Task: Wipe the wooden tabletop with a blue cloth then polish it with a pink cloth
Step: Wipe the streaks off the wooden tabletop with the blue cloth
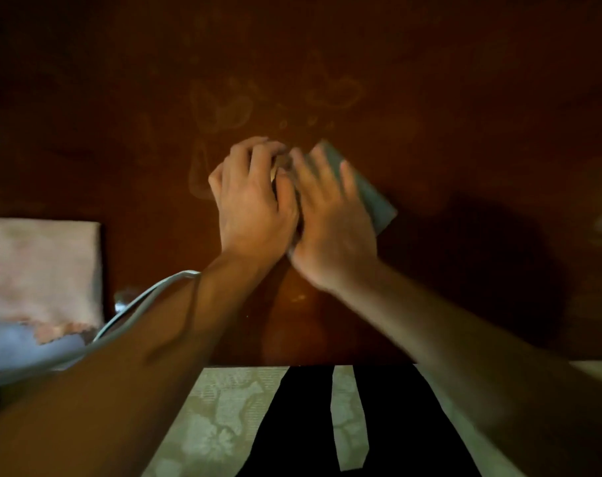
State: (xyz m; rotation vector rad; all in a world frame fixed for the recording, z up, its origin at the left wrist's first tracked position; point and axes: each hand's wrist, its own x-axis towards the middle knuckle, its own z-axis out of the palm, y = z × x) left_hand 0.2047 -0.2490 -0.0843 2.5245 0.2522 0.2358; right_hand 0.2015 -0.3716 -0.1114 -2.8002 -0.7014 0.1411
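One blue cloth (368,191), one pink cloth (48,273), two hands.

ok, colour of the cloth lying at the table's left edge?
Pale pink cloth, folded, untouched; head view, the only one, shows it.

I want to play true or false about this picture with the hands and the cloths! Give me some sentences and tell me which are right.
1. Both hands are on the folded blue cloth. True.
2. The folded pink cloth lies under the right hand. False: it lies apart, at the table's left edge.
3. Pale ring marks show on the brown wooden tabletop. True.
4. The left hand holds the grey cable. False: the cable crosses that forearm.
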